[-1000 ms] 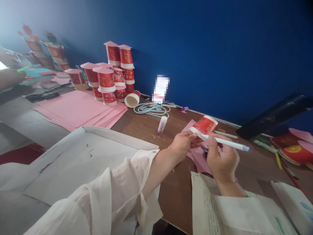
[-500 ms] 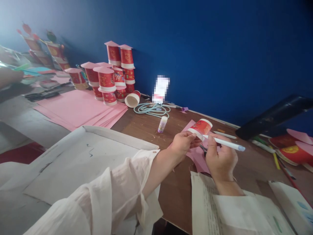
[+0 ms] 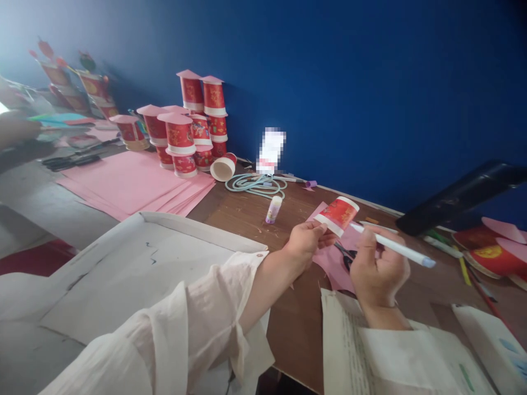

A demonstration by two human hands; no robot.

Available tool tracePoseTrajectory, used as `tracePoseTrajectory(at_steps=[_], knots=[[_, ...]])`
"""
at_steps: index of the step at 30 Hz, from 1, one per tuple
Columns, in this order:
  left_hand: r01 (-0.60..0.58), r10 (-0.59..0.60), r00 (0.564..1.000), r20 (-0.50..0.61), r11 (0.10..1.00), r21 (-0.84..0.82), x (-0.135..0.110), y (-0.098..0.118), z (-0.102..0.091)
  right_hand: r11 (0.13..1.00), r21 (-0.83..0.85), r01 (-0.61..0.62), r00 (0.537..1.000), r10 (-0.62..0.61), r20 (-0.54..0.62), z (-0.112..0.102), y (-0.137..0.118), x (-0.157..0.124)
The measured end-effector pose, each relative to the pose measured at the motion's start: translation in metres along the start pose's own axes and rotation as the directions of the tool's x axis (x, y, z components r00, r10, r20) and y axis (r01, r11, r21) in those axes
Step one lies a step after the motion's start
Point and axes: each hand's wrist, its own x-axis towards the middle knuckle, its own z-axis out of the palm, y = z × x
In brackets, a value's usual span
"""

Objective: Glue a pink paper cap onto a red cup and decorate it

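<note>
My left hand (image 3: pixel 308 240) pinches a red paper cup (image 3: pixel 340 214) by its white rim. The cup is tilted above a cut piece of pink paper (image 3: pixel 331 271). Held in my right hand (image 3: pixel 379 269) is a white marker pen (image 3: pixel 397 247), its tip a little to the right of the cup and apart from it. Scissors (image 3: pixel 345 255) lie on the pink paper between my hands, partly hidden by the right hand. A glue stick (image 3: pixel 273 210) stands upright on the brown table (image 3: pixel 242 211), left of the cup.
Red cups (image 3: pixel 180 134) with pink paper tops stand stacked at back left, beside pink sheets (image 3: pixel 123 184). One cup (image 3: pixel 224 167) lies on its side near a coiled cable (image 3: pixel 255 185). A black cylinder (image 3: pixel 457 195) leans at the right. Another person's arm (image 3: pixel 18 131) shows far left.
My right hand has drawn the marker to the right, away from the cup. The cup has tilted slightly in my left hand, and more of the scissors shows.
</note>
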Motion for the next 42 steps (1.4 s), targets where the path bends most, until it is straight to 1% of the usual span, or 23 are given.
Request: tracePoseTrajectory(at_steps=[2,8,12,16,19,21,23,26,28,31,33,35,39,42], knots=[[0.008,-0.008,1.000,0.003,1.000,0.002,-0.0002,0.0002,0.0005,1.000,0.010,-0.015,0.999,0.015,-0.034,-0.0002,0.0019,0.0004],[0.012,-0.012,1.000,0.019,1.000,0.010,-0.0044,0.0027,0.0025,0.999,0.012,-0.033,0.998,0.032,0.050,0.0016,0.0067,-0.0019],[0.009,-0.010,0.999,0.033,1.000,0.011,-0.0060,0.0032,0.0024,0.999,0.019,-0.030,0.998,0.029,0.054,0.0027,0.0077,-0.0026],[0.012,-0.013,0.998,0.054,1.000,0.020,-0.0047,0.0012,0.0013,1.000,-0.001,-0.008,0.996,0.008,0.084,0.0035,0.0065,-0.0017],[-0.005,0.005,0.999,0.046,1.000,0.000,-0.0028,-0.0003,0.0005,1.000,-0.016,-0.014,0.995,0.016,0.094,0.0036,0.0038,-0.0014],[-0.018,0.019,0.999,0.036,1.000,-0.017,-0.0016,-0.0008,0.0002,1.000,-0.006,0.002,0.995,-0.001,0.105,0.0035,0.0028,-0.0015],[-0.021,0.021,0.999,0.033,1.000,-0.013,-0.0008,-0.0008,0.0003,1.000,-0.002,0.015,0.995,-0.014,0.101,0.0033,0.0032,-0.0014],[-0.011,0.011,1.000,0.026,1.000,0.002,-0.0012,0.0000,0.0010,1.000,-0.020,-0.024,0.997,0.026,0.075,0.0028,0.0052,-0.0006],[-0.005,0.006,1.000,0.024,1.000,-0.004,-0.0025,0.0009,0.0015,0.999,-0.018,-0.036,0.996,0.038,0.083,0.0023,0.0056,0.0000],[-0.007,0.007,1.000,0.027,1.000,-0.011,-0.0041,0.0017,0.0019,1.000,0.002,-0.010,0.994,0.010,0.107,0.0015,0.0037,0.0003],[-0.012,0.013,0.999,0.029,1.000,-0.010,-0.0046,0.0016,0.0016,1.000,0.004,-0.001,0.995,0.001,0.098,0.0010,0.0017,0.0004],[-0.010,0.010,0.999,0.039,1.000,-0.008,-0.0047,0.0014,0.0012,1.000,0.000,-0.008,0.996,0.008,0.091,0.0005,0.0001,0.0005],[-0.009,0.010,0.999,0.039,1.000,-0.015,-0.0052,0.0018,0.0007,1.000,-0.004,-0.024,0.992,0.024,0.121,-0.0001,-0.0014,0.0006],[-0.013,0.013,0.999,0.029,1.000,-0.022,-0.0060,0.0028,0.0010,0.999,-0.006,-0.037,0.994,0.038,0.100,0.0001,-0.0007,-0.0003]])
